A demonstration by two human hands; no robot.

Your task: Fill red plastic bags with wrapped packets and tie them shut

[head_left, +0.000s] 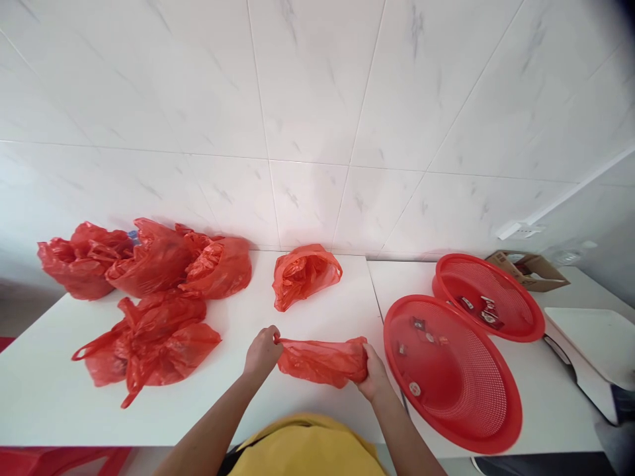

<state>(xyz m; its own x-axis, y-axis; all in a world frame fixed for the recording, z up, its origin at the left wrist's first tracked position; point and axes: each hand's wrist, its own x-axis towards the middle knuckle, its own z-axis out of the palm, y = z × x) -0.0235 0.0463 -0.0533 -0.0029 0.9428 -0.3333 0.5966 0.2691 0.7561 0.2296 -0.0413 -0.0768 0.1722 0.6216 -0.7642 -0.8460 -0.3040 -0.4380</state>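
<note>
Bag [320, 361] stretched level between both hands [264, 357].

Red plastic bag [320, 361] between both hands [264, 356] [373, 375], left of two red baskets [449, 380] [489, 291].

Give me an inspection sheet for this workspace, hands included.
Surface: white tabletop, with a seam left of the baskets; no spill seen.
Job's things: thin red bag stretched between the hands; open red bag near the wall; bulging red bags grouped at left; front basket and rear basket, both red, with small packets in them.
Clutter: open cardboard box behind the rear basket; white tray at right.
Grippers: bare left hand and right hand, each gripping an end of the thin bag.
Cables: nothing seen.
Surroundings: marble-look wall; wall socket; red stool, partly visible, lower left.
</note>
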